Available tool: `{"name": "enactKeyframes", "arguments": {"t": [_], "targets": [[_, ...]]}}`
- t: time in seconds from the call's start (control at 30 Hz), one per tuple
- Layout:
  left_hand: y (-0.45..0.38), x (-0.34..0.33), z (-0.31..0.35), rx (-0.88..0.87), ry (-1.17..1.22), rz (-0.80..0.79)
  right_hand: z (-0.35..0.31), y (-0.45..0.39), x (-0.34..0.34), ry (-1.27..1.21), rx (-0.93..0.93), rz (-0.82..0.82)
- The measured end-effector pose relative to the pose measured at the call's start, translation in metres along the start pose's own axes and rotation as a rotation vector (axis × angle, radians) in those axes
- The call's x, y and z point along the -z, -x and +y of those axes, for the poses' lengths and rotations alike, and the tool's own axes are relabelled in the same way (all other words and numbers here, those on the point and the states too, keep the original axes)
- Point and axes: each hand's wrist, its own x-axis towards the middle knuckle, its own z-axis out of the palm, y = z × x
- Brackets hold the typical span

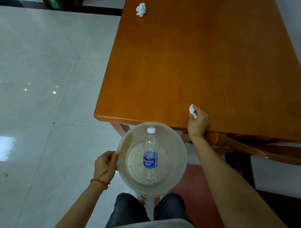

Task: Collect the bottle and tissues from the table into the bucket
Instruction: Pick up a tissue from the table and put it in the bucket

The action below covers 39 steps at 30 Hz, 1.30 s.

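Note:
A translucent white bucket (176, 147) hangs just below the table's near corner, and my left hand (106, 165) grips its left rim. Inside it lies a clear plastic bottle (151, 156) with a blue label and a white cap. My right hand (197, 122) rests on the near edge of the orange wooden table (204, 57), its fingers closed around a crumpled white tissue (191, 110). A second crumpled tissue (141, 9) lies on the table at its far left edge.
A wooden chair (240, 147) is tucked under the table to the right of the bucket. Glossy pale floor tiles (38, 85) spread out on the left. A green bin (54, 2) stands at the far top left. My legs and shoes are below the bucket.

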Motion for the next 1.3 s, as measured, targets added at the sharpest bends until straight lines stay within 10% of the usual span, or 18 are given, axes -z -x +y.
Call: {"name": "enactKeyframes", "arguments": {"t": [0.4, 0.7, 0.9, 1.3], "targets": [[0.009, -0.006, -0.002, 0.021, 0.009, 0.030, -0.041, 0.075, 0.013, -0.360, 0.055, -0.239], [0.028, -0.014, -0.004, 0.057, 0.054, 0.077, -0.035, 0.125, 0.018, -0.189, 0.235, -0.619], [0.045, -0.015, -0.013, 0.108, 0.104, 0.159, -0.031, 0.115, 0.036, -0.058, 0.425, -0.546], [0.105, 0.005, -0.057, 0.277, 0.244, 0.418, -0.020, 0.122, 0.039, -0.013, 0.126, -0.767]]}}
